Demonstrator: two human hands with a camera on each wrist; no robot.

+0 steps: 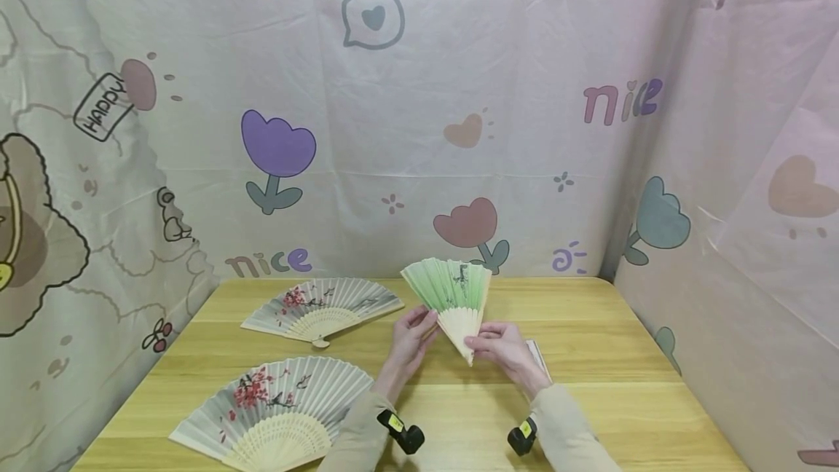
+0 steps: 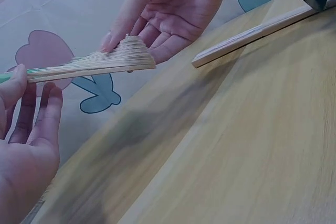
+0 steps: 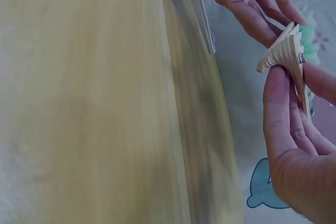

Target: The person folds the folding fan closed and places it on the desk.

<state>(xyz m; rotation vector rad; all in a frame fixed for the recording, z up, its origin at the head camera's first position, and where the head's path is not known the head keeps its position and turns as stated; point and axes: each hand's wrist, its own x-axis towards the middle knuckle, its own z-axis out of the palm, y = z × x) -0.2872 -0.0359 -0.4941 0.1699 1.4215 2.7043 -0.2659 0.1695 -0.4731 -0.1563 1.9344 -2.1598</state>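
A green folding fan (image 1: pixel 451 290), partly spread, is held up above the table between both hands. My left hand (image 1: pixel 411 344) pinches its left outer rib between thumb and fingers. My right hand (image 1: pixel 505 349) grips the pale ribs near the pivot at the lower end. In the left wrist view the ribs (image 2: pixel 105 62) lie stacked in a narrow wedge, with the thumb of the right hand on top. The right wrist view shows the pivot end (image 3: pixel 286 53) between the right thumb and fingers.
Two spread grey-white fans with red blossoms lie on the left of the wooden table (image 1: pixel 623 399): a far fan (image 1: pixel 334 304) and a near fan (image 1: pixel 282 406). A folded fan (image 2: pixel 247 38) lies on the right, partly behind the right wrist. Printed cloth (image 1: pixel 406 93) hangs around the table.
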